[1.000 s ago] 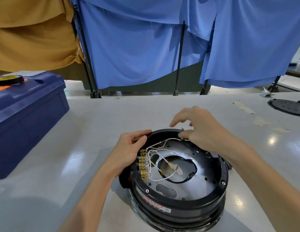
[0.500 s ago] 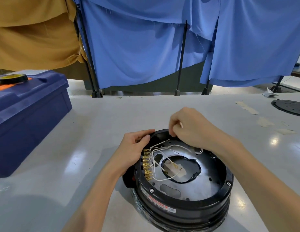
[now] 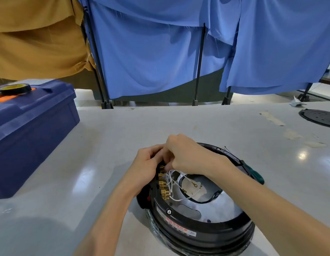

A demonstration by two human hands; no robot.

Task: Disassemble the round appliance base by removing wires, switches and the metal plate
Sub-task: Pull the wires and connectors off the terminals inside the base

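I see the round black base [image 3: 197, 224] low in my view, at about 6 o'clock, sitting on the grey table [image 3: 114, 137]. Inside it is a shiny metal plate [image 3: 223, 206] with a big hole in the middle. A row of little gold clips [image 3: 163, 186] runs down the base's ring at its 9 o'clock side. Thin white wires [image 3: 179, 184] loop from the clips across the hole. The left hand [image 3: 147, 163] holds the rim of the base at about 10 o'clock, with its fingers curled over the edge. The right hand [image 3: 186, 154] reaches across, and its curled fingertips pinch the white wires right at the top gold clip. A green-handled screwdriver [image 3: 253, 175] pokes out beside the base at 2 o'clock. A big blue box [image 3: 35, 126] is on the table at 9 o'clock, with a tape roll [image 3: 14, 88] on top. A flat black disc [image 3: 319, 117] lies far off at 3 o'clock.
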